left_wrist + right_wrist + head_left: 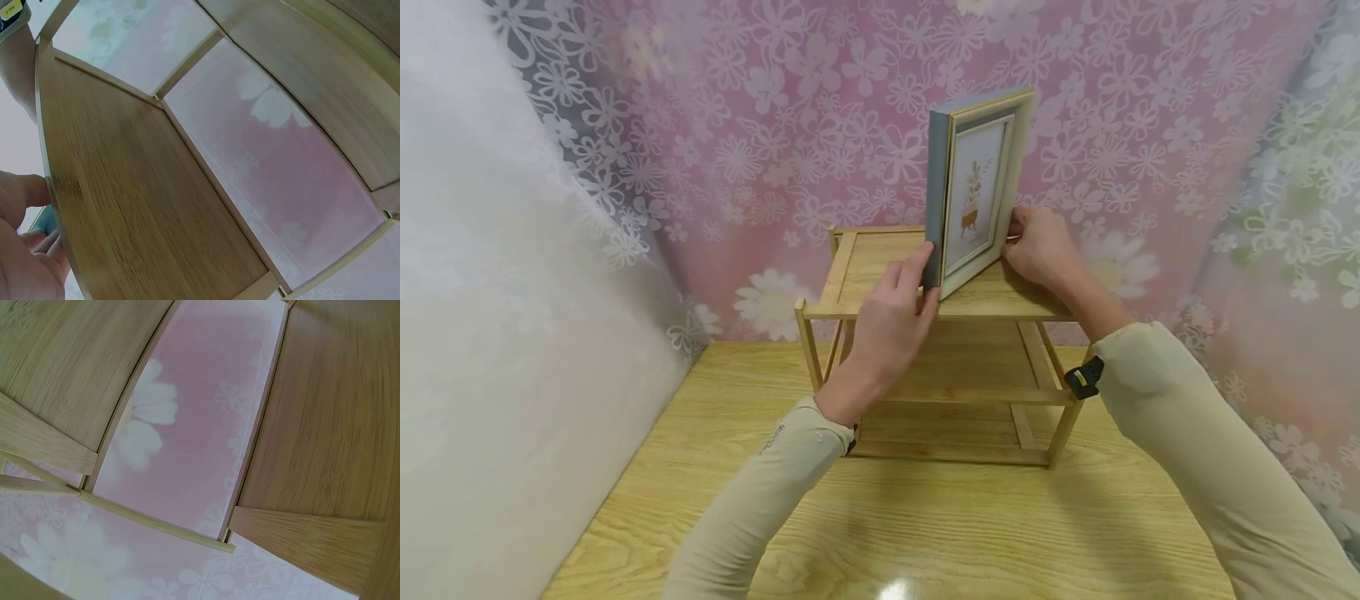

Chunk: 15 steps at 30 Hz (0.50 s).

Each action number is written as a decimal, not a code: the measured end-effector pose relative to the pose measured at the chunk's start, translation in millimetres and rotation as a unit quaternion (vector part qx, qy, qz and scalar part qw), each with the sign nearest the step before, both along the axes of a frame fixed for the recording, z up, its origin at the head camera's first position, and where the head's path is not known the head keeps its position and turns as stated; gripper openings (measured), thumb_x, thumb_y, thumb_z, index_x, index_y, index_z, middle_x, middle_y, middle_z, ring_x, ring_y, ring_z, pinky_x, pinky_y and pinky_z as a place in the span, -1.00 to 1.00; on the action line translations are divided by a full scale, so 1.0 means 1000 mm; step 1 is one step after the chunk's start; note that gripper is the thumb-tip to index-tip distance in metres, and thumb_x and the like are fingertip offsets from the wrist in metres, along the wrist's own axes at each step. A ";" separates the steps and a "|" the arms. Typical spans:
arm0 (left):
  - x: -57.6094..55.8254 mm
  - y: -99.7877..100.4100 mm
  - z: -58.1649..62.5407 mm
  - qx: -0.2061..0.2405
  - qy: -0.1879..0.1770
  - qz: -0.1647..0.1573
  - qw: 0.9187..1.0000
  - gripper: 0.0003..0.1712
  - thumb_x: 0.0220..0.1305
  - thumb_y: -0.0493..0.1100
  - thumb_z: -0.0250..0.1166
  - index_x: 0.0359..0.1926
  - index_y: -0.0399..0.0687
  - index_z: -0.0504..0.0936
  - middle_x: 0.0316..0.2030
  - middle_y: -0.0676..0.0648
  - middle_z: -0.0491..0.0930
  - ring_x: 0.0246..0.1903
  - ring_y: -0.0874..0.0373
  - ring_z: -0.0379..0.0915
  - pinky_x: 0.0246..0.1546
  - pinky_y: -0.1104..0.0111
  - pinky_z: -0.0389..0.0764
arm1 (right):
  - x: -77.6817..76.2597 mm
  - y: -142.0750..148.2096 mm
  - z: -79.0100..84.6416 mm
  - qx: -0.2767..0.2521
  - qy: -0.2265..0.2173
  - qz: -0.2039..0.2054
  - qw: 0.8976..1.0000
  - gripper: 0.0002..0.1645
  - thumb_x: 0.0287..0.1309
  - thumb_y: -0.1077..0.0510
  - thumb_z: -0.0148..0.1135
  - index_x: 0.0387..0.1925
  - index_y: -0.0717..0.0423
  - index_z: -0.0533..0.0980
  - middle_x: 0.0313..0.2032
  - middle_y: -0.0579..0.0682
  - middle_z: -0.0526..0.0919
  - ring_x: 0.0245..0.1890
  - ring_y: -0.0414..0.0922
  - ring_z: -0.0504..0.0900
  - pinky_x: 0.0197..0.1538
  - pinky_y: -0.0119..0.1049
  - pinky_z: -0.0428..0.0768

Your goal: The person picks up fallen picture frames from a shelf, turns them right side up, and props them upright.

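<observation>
A picture frame (1022, 150) with a cream front, blue-grey sides and a plant print stands upright and turned at an angle on the top board (880, 262) of a wooden shelf rack. My left hand (883, 325) holds its lower left edge between thumb and fingers. On the lower right edge, my right hand (1041, 246) grips the frame, its fingertips partly hidden behind it. The left wrist view shows part of my left hand (28, 250) beside the board's edge, with a bit of the blue side (45, 220) behind. My right hand is out of the right wrist view.
Below the top are two lower shelves (970, 362) of the rack, which stands on a wood-grain floor (925, 533). A pink floral backdrop (715, 167) hangs close behind it. White sheeting (512, 333) rises at the left and a floral curtain (1292, 275) at the right.
</observation>
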<state>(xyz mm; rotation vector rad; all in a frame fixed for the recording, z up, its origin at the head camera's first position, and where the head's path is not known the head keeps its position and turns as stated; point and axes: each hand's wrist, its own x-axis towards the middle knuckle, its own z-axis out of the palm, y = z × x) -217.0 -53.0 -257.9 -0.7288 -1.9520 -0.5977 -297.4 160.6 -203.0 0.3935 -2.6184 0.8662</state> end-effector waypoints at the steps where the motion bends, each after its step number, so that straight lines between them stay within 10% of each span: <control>1: 0.000 0.002 0.000 0.000 0.002 0.003 1.000 -0.46 0.26 -0.33 0.34 0.24 -0.31 0.44 -0.21 -0.26 0.61 -0.35 0.00 0.63 -0.40 0.34 0.69 | -0.001 0.000 0.000 0.001 -0.003 -0.001 1.000 -0.56 0.08 0.39 0.05 0.03 0.42 0.53 -0.03 0.36 0.66 0.10 0.25 0.59 0.23 0.07 0.47; 15: 0.003 0.010 -0.001 0.027 -0.005 -0.011 1.000 -0.48 0.24 -0.38 0.34 0.21 -0.23 0.45 -0.26 -0.20 0.58 -0.37 0.05 0.62 -0.43 0.38 0.66 | -0.005 0.002 0.003 0.017 -0.014 0.000 1.000 -0.58 0.17 0.33 0.06 0.06 0.40 0.52 -0.02 0.38 0.65 0.13 0.28 0.54 0.23 0.10 0.45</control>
